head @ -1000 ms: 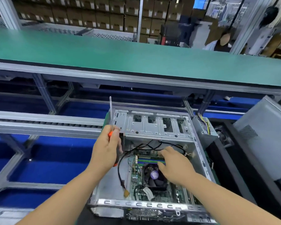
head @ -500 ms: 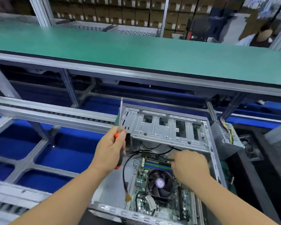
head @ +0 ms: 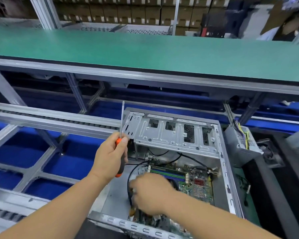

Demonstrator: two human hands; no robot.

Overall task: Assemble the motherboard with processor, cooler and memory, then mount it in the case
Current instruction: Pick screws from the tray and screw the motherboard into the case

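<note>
Left hand (head: pixel 110 156) grips the screwdriver (head: pixel 120 152) shaft-up; right hand (head: pixel 152 194) is down in the case (head: pixel 223 163) over the motherboard (head: pixel 197 185), too blurry to call its grip.

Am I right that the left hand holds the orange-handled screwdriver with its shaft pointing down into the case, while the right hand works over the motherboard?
Not quite: the head view shows the screwdriver in the left hand pointing up, outside the case. The right hand is over the motherboard.

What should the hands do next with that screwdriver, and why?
Probably tip the screwdriver down toward the motherboard. The left hand grips it with its shaft pointing up, idle, while the right hand reaches low inside the case by the black cable.
</note>
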